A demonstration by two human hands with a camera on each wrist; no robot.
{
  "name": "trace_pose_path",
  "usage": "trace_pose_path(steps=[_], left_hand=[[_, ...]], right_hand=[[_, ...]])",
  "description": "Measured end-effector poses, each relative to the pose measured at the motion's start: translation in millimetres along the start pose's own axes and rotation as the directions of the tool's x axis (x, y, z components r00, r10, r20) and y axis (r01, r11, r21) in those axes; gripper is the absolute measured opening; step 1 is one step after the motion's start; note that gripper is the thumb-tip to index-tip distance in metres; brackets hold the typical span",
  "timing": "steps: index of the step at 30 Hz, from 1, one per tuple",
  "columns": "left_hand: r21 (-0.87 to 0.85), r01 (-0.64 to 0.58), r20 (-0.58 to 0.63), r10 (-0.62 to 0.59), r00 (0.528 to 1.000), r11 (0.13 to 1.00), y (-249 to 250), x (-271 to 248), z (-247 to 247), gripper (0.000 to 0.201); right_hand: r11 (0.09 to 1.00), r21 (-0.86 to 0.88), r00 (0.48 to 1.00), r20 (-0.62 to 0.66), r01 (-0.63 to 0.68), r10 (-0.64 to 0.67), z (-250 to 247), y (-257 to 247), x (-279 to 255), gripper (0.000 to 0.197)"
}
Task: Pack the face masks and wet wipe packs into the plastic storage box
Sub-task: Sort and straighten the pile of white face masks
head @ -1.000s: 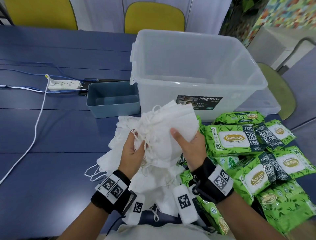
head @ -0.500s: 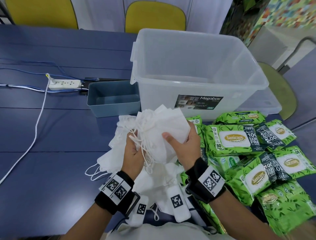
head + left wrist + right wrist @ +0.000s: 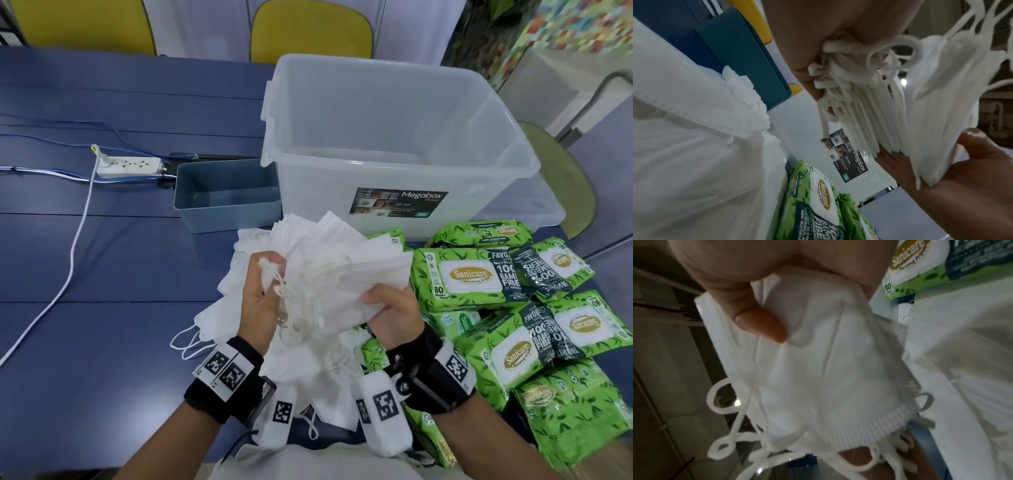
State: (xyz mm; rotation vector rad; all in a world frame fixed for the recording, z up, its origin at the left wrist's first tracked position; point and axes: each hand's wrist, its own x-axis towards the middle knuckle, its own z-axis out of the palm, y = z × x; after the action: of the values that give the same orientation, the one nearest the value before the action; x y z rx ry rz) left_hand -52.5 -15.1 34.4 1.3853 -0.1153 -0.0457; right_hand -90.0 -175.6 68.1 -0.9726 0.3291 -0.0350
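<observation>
Stack of face masks [image 3: 337, 274] gripped in both hands, just in front of the plastic storage box [image 3: 394, 137].

Left hand [image 3: 262, 296] curled round the bunched ear loops at the stack's left end, probably to keep the tangle from snagging; right hand [image 3: 390, 313] clamped on the opposite end, thumb over the top mask and fingers beneath, seemingly squaring the edges so the bundle drops in as one block. Held clear of the loose masks [image 3: 308, 370] heaped below, nearer than the box. Box open and, so far as visible, unfilled, so packing judged barely begun. Wet wipe packs [image 3: 479, 277] piled in front of the box and to its right, untouched. Blue-grey bin [image 3: 226, 198] just left of the box; power strip [image 3: 128, 166] further left.
</observation>
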Motion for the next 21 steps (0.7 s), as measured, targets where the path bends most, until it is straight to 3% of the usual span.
trace_pose_path(steps=[2,4,7,14,16,19,21], left_hand=[[0.026,-0.001,0.051,0.0,0.999,1.0,-1.2,-2.1,-2.4,0.028],[0.082,-0.015,0.029,0.012,1.0,0.997,0.8,2.2,-4.1,0.04],[0.167,-0.052,0.028,0.048,0.998,0.985,-2.7,5.2,-10.4,0.023],[0.136,-0.072,0.095,0.059,0.994,0.988,3.1,8.2,-5.7,0.025],[0.19,-0.042,0.137,0.015,0.99,0.981,2.9,9.6,-7.7,0.021],[0.351,-0.116,0.212,0.041,0.976,0.929,3.3,6.9,-10.4,0.025],[0.343,-0.126,0.202,0.058,0.978,0.931,1.0,7.5,-8.8,0.025]], right_hand=[[0.999,-0.041,1.0,0.0,-0.001,0.0,-1.8,-6.0,1.8,0.032],[0.994,-0.114,0.998,-0.054,0.003,-0.009,-8.3,-10.8,7.8,0.031],[0.971,-0.236,0.997,-0.059,0.03,-0.046,-10.9,-20.0,12.7,0.026],[0.991,-0.137,0.999,-0.043,-0.01,0.004,-6.8,-4.3,12.9,0.029],[0.978,-0.21,0.999,-0.047,-0.015,0.006,-8.3,-3.1,12.0,0.031],[0.933,-0.36,1.0,0.01,0.007,-0.003,-6.5,-5.2,9.4,0.02],[0.924,-0.381,1.0,0.027,0.022,-0.013,-6.6,-6.0,8.7,0.022]])
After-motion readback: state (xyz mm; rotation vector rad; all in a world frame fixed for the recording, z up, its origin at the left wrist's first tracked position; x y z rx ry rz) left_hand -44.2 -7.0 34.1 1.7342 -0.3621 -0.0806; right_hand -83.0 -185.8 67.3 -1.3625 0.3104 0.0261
